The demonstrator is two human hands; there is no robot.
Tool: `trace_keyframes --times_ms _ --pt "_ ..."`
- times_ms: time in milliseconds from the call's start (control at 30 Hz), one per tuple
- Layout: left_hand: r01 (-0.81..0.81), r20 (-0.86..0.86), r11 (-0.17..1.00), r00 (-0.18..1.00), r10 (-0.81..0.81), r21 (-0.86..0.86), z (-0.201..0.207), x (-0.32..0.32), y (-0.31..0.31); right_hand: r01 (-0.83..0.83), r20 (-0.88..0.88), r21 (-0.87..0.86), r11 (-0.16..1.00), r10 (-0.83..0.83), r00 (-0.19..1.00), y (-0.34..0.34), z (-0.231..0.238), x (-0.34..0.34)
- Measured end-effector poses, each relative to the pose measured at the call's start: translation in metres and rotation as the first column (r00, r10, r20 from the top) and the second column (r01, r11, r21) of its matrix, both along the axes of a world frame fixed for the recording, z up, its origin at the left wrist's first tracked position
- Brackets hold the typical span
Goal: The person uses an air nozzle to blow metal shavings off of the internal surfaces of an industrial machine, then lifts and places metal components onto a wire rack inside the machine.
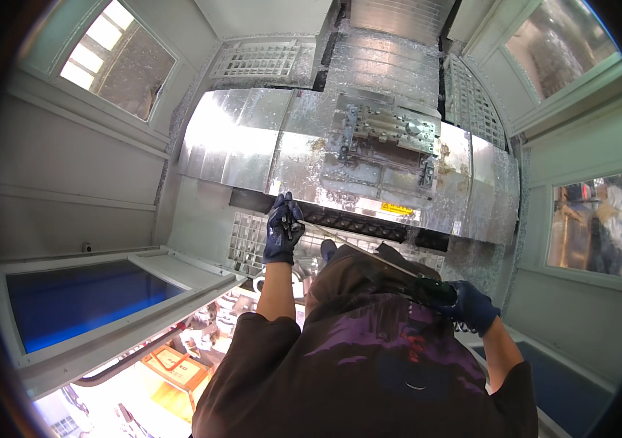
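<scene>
My right hand [476,307], in a dark blue glove, is closed round the dark handle [435,290] of what looks like an air blow gun. A long thin metal tube [369,252] runs from it across my front, up and to the left. Its far end reaches my left hand [282,228], also gloved in dark blue and raised near the front edge of the machine table. The left fingers are curled, the fingertips pointing forward. What lies in them is too dark to make out. Dark coils [463,326] show under my right hand, perhaps a hose.
Ahead is a metal machine bed [304,157] strewn with shavings, bearing a fixture block [391,131] with bolts. White grating [245,237] lies below its front edge. Pale enclosure walls [77,168] with windows surround me. A door with a blue pane [92,299] stands at left.
</scene>
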State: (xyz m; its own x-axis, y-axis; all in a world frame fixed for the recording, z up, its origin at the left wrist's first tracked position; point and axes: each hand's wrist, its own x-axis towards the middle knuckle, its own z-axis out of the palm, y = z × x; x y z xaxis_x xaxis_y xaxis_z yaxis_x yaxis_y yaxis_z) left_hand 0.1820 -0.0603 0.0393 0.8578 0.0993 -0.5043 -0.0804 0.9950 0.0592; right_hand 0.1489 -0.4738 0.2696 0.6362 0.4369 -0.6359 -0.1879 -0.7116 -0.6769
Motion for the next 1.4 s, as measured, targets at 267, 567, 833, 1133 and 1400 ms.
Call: trace_keyframes --times_ms 267,567,833,1133,1400 --pt "0.278 0.211 0.926 0.951 -0.227 -0.255 -0.021 0.007 0.022 0.034 0.038 -0.016 0.999 -0.033 0.999 0.012 -0.016 -0.018" --pt "0.386 0.034 0.922 0.922 -0.385 -0.031 -0.008 0.023 0.025 0.147 -0.132 -0.025 0.989 -0.149 0.980 0.021 -0.016 -0.032" --pt "0.411 -0.091 0.911 0.906 -0.413 -0.044 -0.020 0.056 -0.017 0.270 -0.180 -0.019 0.963 -0.269 0.946 -0.033 -0.041 -0.037" --pt "0.490 -0.196 0.860 0.866 -0.461 0.143 -0.005 0.122 -0.091 0.448 -0.232 0.037 0.893 -0.429 0.873 -0.104 -0.076 -0.043" --pt "0.791 -0.513 0.353 0.599 -0.615 0.500 -0.077 0.165 -0.208 0.921 -0.673 0.385 0.061 -0.665 0.325 -0.102 -0.194 -0.034"
